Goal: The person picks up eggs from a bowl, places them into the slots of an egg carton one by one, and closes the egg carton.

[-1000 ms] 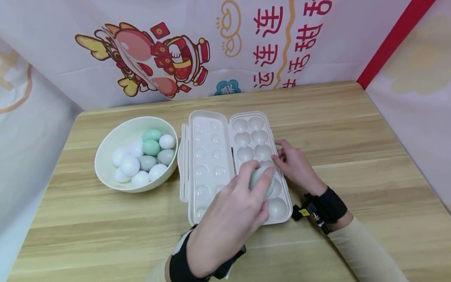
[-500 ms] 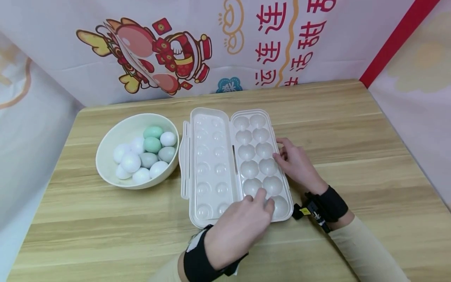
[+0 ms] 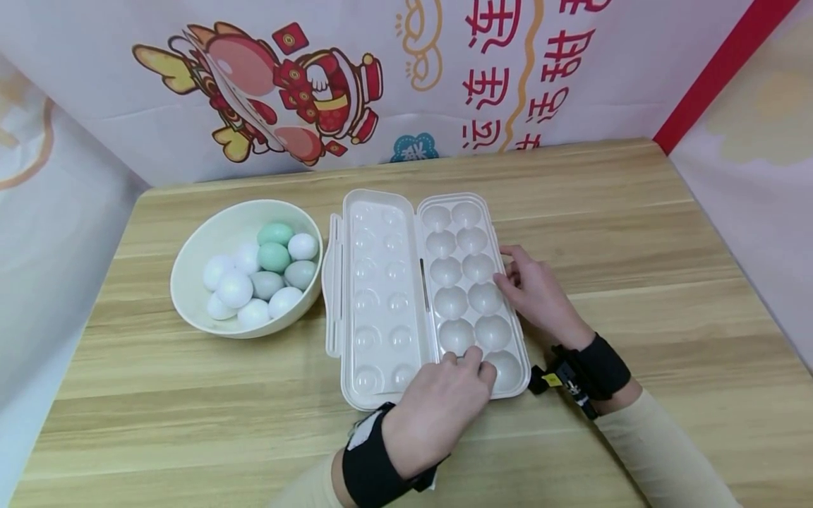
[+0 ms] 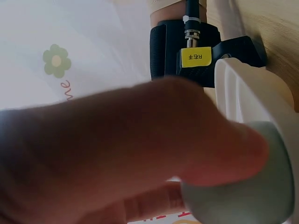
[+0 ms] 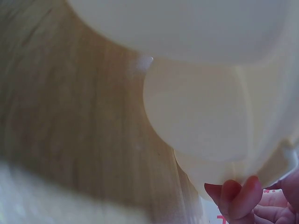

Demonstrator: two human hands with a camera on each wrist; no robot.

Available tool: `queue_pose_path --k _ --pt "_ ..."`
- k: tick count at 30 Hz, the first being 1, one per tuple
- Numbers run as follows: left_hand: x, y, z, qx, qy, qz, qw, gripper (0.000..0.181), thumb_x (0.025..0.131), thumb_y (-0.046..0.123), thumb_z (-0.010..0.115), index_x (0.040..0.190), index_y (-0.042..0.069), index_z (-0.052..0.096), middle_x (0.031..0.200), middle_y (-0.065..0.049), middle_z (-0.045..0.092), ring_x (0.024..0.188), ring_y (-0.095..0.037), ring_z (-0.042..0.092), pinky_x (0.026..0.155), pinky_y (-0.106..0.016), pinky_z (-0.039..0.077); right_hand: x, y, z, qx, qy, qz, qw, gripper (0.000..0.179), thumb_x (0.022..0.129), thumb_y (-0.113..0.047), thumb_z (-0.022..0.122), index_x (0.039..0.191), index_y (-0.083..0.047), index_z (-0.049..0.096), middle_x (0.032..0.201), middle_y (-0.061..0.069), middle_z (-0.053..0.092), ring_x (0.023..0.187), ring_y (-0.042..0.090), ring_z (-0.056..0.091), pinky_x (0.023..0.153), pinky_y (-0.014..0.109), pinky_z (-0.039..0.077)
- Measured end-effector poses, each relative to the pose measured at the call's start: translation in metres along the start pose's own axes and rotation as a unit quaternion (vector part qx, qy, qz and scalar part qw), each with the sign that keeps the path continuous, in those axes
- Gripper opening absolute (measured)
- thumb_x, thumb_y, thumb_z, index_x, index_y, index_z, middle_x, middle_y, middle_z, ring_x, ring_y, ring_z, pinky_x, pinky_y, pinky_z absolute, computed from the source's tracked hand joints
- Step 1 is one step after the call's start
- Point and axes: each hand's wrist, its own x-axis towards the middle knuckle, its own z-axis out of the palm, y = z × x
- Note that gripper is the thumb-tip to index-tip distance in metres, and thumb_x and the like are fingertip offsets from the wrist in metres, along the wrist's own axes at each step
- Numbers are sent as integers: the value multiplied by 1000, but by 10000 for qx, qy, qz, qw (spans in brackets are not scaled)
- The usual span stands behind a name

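Observation:
An egg box (image 3: pixel 444 270) lies unfolded, its lid (image 3: pixel 381 314) with shallow dimples on the left and its cup tray on the right. My left hand (image 3: pixel 438 409) is at the tray's near end, over the near-left cup. Between thumb and fingers it holds a grey-green egg (image 4: pixel 247 198), hidden beneath the hand in the head view but plain in the left wrist view. With thumb and fingertips my right hand (image 3: pixel 540 296) grips the tray's right side rim. In the right wrist view its fingers (image 5: pixel 243 198) touch the edge beside the rounded cup undersides.
Left of the egg box stands a cream bowl (image 3: pixel 190 282) with white, green and grey eggs, close to the lid's handle. All this is on a wooden table (image 3: pixel 190 409). A printed cloth (image 3: pixel 356 42) hangs along the back edge, with white cloth at both sides.
My left hand has carried the egg from over the middle of the tray down to its near end. The right hand keeps its hold on the rim.

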Motion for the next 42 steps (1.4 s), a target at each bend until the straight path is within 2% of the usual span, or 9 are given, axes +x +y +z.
queue_pose_path --k 4,11,20,28,37,42 --pt "1 1 2 58 -95 -58 9999 19 73 7 67 88 14 58 80 1 55 58 -13 48 39 -22 38 1 0 0 24 4 -7 10000 42 87 -5 56 126 6 43 78 18 66 65 22 59 55 36 51" --pt "2 2 7 214 -30 -71 9997 8 80 11 61 86 16 60 80 1 56 59 -13 48 39 -23 37 1 1 0 -15 2 -8 10000 41 88 -6 55 126 5 43 79 18 66 66 22 59 55 36 51" --pt "4 0 7 102 -141 -72 9998 8 80 10 62 86 15 63 84 0 55 68 -13 49 41 -21 40 3 -1 0 24 1 25 10000 42 88 -6 55 127 5 42 80 18 66 66 22 59 56 36 51" --pt "4 1 8 11 -247 -35 9997 8 79 10 64 86 14 63 85 0 54 68 -12 49 41 -21 40 1 -1 0 53 -72 117 9999 43 89 -6 55 128 4 41 81 18 66 67 22 58 57 36 50" --pt "1 -3 1 137 68 -137 9998 8 80 12 61 87 16 60 82 1 54 67 -13 49 44 -22 36 1 1 2 -14 26 82 10000 43 88 -6 56 127 4 42 81 19 66 66 23 59 56 36 51" --pt "-3 -14 -13 48 233 81 9997 12 81 13 59 93 15 60 83 2 56 70 -13 52 48 -22 40 1 1 2 17 54 46 10000 43 88 -6 56 127 4 42 80 18 66 65 22 59 56 36 51"
